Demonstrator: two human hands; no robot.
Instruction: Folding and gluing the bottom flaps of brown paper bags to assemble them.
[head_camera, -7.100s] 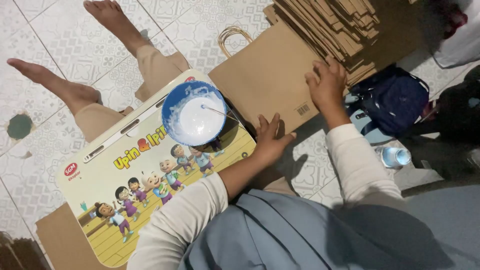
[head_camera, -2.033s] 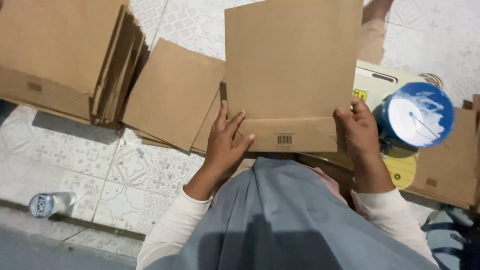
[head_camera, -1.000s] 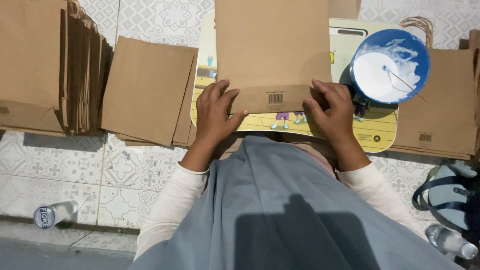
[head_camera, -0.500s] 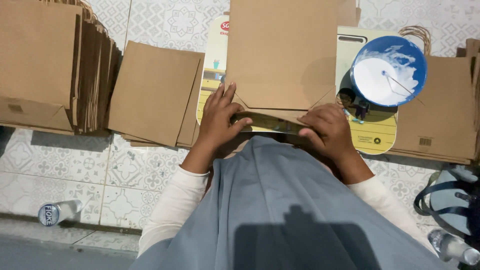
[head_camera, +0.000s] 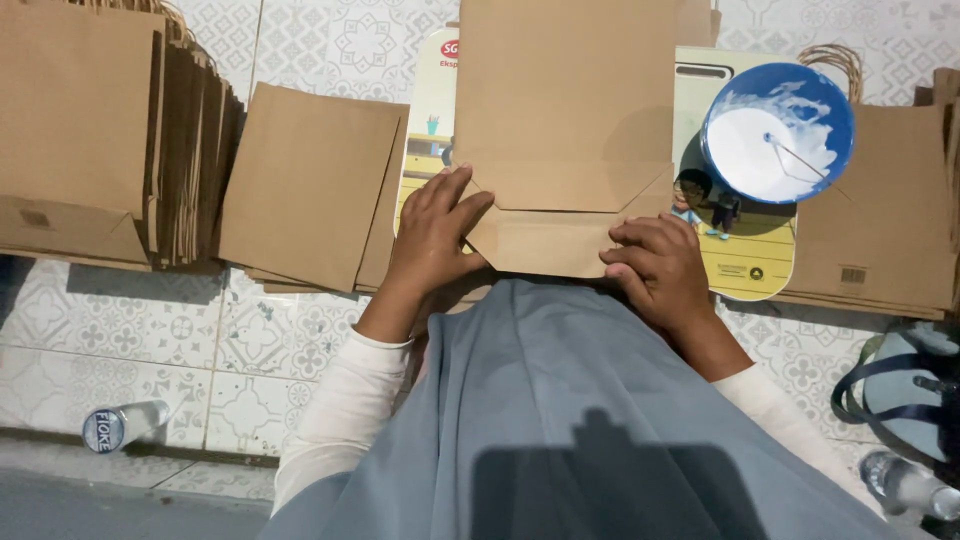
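A flat brown paper bag (head_camera: 565, 100) lies on a colourful cartoon-printed lap tray (head_camera: 735, 245) in front of me. Its bottom flap (head_camera: 545, 240) is unfolded toward me. My left hand (head_camera: 432, 232) presses on the flap's left corner with fingers spread. My right hand (head_camera: 658, 268) presses the flap's right side, fingers curled on the paper. A blue bowl (head_camera: 778, 130) of white paste with a thin stick in it stands on the tray's right part.
A tall stack of brown bags (head_camera: 95, 130) sits at the left, with a smaller pile (head_camera: 310, 190) beside it. More bags (head_camera: 885, 230) lie at the right. Plastic bottles (head_camera: 120, 425) (head_camera: 905, 485) and a dark bag strap (head_camera: 900, 390) rest on the tiled floor.
The bag was brought from the pile onto the tray. Within the last second its bottom flap was opened out toward me; both hands now press it flat.
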